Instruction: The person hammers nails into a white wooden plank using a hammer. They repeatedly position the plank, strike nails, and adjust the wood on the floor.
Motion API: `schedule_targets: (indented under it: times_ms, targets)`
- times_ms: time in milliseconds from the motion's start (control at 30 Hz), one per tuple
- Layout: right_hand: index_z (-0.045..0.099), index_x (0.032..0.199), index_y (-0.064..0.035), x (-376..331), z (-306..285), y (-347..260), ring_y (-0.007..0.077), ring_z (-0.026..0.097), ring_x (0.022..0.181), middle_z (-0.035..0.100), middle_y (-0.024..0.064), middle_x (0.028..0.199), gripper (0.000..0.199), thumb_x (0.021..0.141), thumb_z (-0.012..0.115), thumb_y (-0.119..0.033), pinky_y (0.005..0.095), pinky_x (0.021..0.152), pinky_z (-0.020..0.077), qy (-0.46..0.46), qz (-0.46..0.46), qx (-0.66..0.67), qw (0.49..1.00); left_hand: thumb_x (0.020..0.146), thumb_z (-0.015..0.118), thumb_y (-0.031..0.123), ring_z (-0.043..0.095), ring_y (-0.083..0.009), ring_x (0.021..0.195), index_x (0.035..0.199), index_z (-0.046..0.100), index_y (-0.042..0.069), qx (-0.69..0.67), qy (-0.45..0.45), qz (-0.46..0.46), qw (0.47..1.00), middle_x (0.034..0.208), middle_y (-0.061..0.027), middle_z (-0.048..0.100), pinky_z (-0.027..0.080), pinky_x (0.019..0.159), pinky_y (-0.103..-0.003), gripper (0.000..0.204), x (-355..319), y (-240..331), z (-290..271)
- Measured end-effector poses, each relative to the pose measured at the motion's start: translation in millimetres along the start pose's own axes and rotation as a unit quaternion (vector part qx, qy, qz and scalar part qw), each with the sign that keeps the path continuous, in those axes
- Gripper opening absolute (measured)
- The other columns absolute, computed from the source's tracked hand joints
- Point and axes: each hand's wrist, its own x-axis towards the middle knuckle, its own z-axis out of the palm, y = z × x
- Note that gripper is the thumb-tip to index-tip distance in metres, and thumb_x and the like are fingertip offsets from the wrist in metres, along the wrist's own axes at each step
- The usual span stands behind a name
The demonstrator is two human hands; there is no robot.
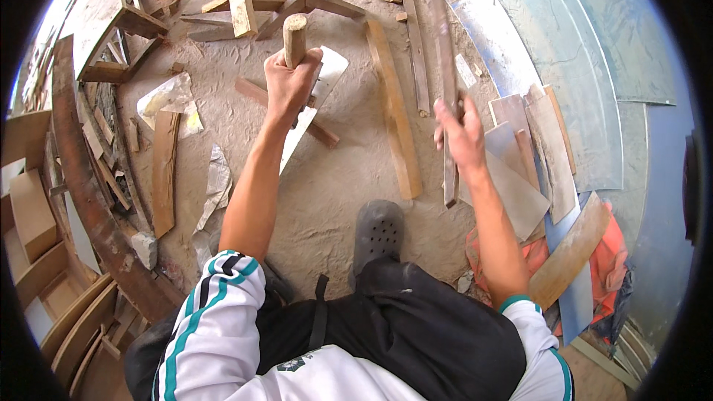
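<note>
My left hand [291, 87] is closed around a tool with a thick round wooden handle [295, 36], its butt end pointing up. A shiny whitish flat piece [331, 74] shows behind that fist and runs down beside the wrist. The hand hides whether it is the tool's blade. Below lies a short reddish wood stick [322, 134] on the ground. On the right, my right hand [463, 134] grips a long, narrow wooden strip [443, 52], which stretches from the top edge down past my fingers. Between my hands a light wooden plank [394, 111] lies on the ground.
Nailed timber frames [297, 0] stand at the far side. A long curved brown board [93, 178] and wood scraps fill the left. Board offcuts [512, 171] and an orange bag [605, 252] lie right, beside bluish sheets [572, 67]. My grey clog [378, 232] rests on the sandy ground.
</note>
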Motion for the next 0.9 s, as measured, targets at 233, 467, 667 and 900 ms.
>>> schedule_targets:
  times_ms: [233,467,667,900]
  targets:
    - [0.049,0.117,0.0020,25,5,-35,0.0118,0.057,0.054,0.061,0.0099,0.084,0.051,0.086,0.074,-0.029,0.0257,0.044,0.0476,0.117,0.037,-0.001,0.992,0.084,0.069,0.013,0.039,-0.0037,0.055,0.061,0.047,0.005,0.000,-0.010,0.005,1.000,0.057,0.0061,0.046,0.034,0.050,-0.026,0.033,2,1,3]
    - [0.045,0.131,0.0002,-7,37,-38,0.0153,0.058,0.058,0.063,0.0100,0.087,0.055,0.084,0.068,-0.014,0.0319,0.056,0.0531,-0.164,-0.199,-0.281,0.925,0.089,0.068,0.013,0.045,-0.0043,0.046,0.065,0.053,0.010,0.013,0.000,0.051,0.999,0.056,0.0035,0.050,0.034,0.041,-0.023,0.028,3,-16,-4]
    - [0.041,0.129,0.0057,14,28,-63,0.0156,0.059,0.055,0.058,0.0095,0.081,0.054,0.082,0.063,-0.011,0.0267,0.044,0.0520,0.030,0.009,-0.079,0.996,0.089,0.067,0.013,0.043,-0.0041,0.045,0.064,0.052,0.011,0.013,-0.002,0.054,0.998,0.056,0.0035,0.050,0.034,0.041,-0.023,0.029,2,-17,-3]
    - [0.043,0.131,-0.0052,-23,61,-66,0.0232,0.064,0.068,0.060,0.0097,0.082,0.058,0.077,0.064,-0.008,0.0390,0.068,0.0558,-0.248,-0.180,-0.253,0.918,0.084,0.067,0.010,0.050,-0.0104,0.054,0.065,0.058,0.002,0.109,0.035,0.103,0.988,0.060,0.0024,0.056,0.041,0.052,-0.028,0.023,-4,-13,-4]
